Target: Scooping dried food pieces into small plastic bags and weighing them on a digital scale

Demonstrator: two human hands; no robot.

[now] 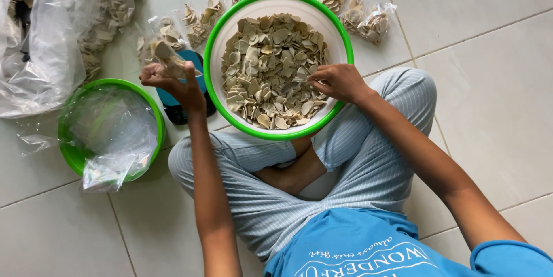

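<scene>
pale beige chips (275,69), thin and curled, fill a white basin with a green rim (214,34) that stands on the light tiled floor (489,52) in front of a person sitting cross-legged in striped trousers (357,161) and a blue shirt (357,248). the right hand (339,82) rests inside the basin at its near right edge, fingers curled down into the chips and pinching some of them; how many it grips cannot be told. the left hand (171,80) is raised just left of the basin, closed around a small clear bag (168,58) partly filled with the same chips, the bag's mouth upward. right behind that hand a small blue-topped scale (173,101) sits on the floor, touching the basin's left side. further left stands a second, smaller green-rimmed bowl (72,153) holding crumpled empty clear plastic bags (112,133). at the upper left a large clear plastic sack (46,40) lies slumped, with filled chip packets beside it. a row of small filled packets (357,14) curves along the far side of the basin, from the upper left around to the upper right, close against its rim.
</scene>
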